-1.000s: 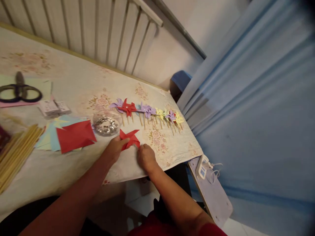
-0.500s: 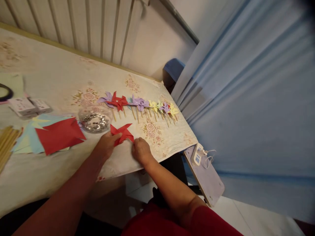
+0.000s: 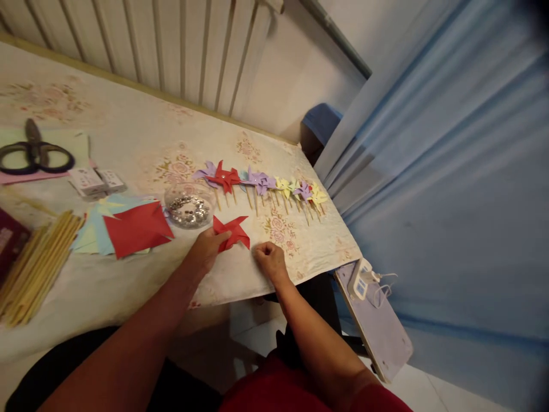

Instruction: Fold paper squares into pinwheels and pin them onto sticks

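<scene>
My left hand (image 3: pixel 209 247) pinches a red paper pinwheel (image 3: pixel 234 232) by its left side, thumb on top, just above the tablecloth. A short gap to the right of the pinwheel is my right hand (image 3: pixel 270 260), its fingers curled closed; whatever may be in them is hidden. Behind the left hand stands a clear round container (image 3: pixel 191 207) of small shiny metal pieces. Farther back lies a row of finished pinwheels on sticks, among them a red one (image 3: pixel 225 177), a purple one (image 3: pixel 260 182) and a yellow one (image 3: pixel 318 196).
Left of the container, a red paper sheet (image 3: pixel 137 228) with cut corners tops a stack of coloured paper. Beyond are two small boxes (image 3: pixel 88 182) and black scissors (image 3: pixel 36 154). Wooden sticks (image 3: pixel 40 269) lie at the left. A power strip (image 3: pixel 361 279) sits past the table's right edge.
My right hand has come away from the pinwheel's right tip, leaving a gap. My left hand still holds the pinwheel. The view has swung left, bringing in the scissors and more sticks.
</scene>
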{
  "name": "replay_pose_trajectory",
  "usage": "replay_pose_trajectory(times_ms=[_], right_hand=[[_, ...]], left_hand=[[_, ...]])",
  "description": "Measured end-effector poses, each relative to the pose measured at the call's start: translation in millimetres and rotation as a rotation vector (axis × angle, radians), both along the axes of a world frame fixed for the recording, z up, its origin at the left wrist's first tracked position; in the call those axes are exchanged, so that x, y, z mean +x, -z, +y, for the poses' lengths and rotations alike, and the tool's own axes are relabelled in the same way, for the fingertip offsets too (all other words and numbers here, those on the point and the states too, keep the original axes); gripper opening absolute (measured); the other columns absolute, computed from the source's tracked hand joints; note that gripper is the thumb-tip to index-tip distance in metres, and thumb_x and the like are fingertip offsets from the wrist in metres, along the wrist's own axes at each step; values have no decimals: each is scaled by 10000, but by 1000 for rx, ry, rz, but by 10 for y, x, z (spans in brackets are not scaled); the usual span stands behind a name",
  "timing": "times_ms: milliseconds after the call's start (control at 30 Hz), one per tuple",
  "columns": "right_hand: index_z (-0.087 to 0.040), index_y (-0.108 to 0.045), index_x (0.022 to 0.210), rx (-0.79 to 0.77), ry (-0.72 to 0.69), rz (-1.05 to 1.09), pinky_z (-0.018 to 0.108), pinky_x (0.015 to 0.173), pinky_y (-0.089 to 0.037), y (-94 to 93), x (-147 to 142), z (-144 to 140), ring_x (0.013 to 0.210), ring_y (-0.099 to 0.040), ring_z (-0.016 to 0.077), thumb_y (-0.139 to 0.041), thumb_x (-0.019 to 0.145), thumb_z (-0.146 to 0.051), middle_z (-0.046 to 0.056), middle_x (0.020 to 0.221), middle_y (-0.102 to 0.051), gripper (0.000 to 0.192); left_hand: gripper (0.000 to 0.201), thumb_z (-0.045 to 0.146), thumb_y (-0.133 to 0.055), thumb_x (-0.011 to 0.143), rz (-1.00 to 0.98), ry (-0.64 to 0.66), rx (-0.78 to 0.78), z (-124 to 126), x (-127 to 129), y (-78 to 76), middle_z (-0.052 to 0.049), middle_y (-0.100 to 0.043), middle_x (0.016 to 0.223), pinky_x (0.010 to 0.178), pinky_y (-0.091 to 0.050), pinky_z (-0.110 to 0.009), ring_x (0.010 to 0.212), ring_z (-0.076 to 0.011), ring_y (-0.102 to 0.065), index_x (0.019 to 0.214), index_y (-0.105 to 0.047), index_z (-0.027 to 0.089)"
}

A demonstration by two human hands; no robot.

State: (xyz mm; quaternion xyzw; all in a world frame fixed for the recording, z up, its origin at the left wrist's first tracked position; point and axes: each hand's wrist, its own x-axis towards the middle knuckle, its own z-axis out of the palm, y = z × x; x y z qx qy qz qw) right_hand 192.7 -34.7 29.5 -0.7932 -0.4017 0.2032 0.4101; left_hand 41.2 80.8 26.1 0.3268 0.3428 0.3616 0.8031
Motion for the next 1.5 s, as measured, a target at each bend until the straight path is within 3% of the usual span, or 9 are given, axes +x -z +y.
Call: replay_pose_trajectory(times_ms=[267,600,1000,1200,1500], right_hand=[[-183,-697,773,194,-16,63,269,645,-482,-234,-49,64,630,-574,148,-623,738,-345,0,684,-670,181],[-191,-703,763,239,-141,-118,278,689,-477,-486,-290,223,677,-583,152,-625,776,-279,3,719,-681,118],[-198,-690,754,220,-192,-266,289,756,-478,-399,-379,365,734,-585,159,-618,795,-184,8,748,-669,84],[-201,-688,754,215,-203,-244,289,753,-478,-333,-378,393,754,-598,164,-622,807,-194,13,774,-684,84],[-196,-679,743,191,-183,-205,279,731,-479,-300,-374,408,721,-586,154,-629,787,-203,9,767,-671,67]], left_hand=[[243,260,-784,639,-33,4,66,-22,-3,31,-8,-706,705,617,-451,-245,618,-114,-577,826,-706,127],[267,195,-750,621,-37,21,72,-23,-14,-35,-47,-739,772,656,-452,-251,672,-132,-604,872,-765,105],[308,212,-777,583,-58,-8,51,-33,20,-6,-42,-743,750,732,-489,-282,735,-169,-643,873,-773,109],[255,210,-769,587,-37,-4,69,-23,25,47,-44,-722,718,682,-452,-265,690,-157,-615,818,-756,103],[307,221,-790,568,-65,9,60,-39,14,-11,-56,-737,765,726,-467,-284,730,-172,-628,850,-768,103]])
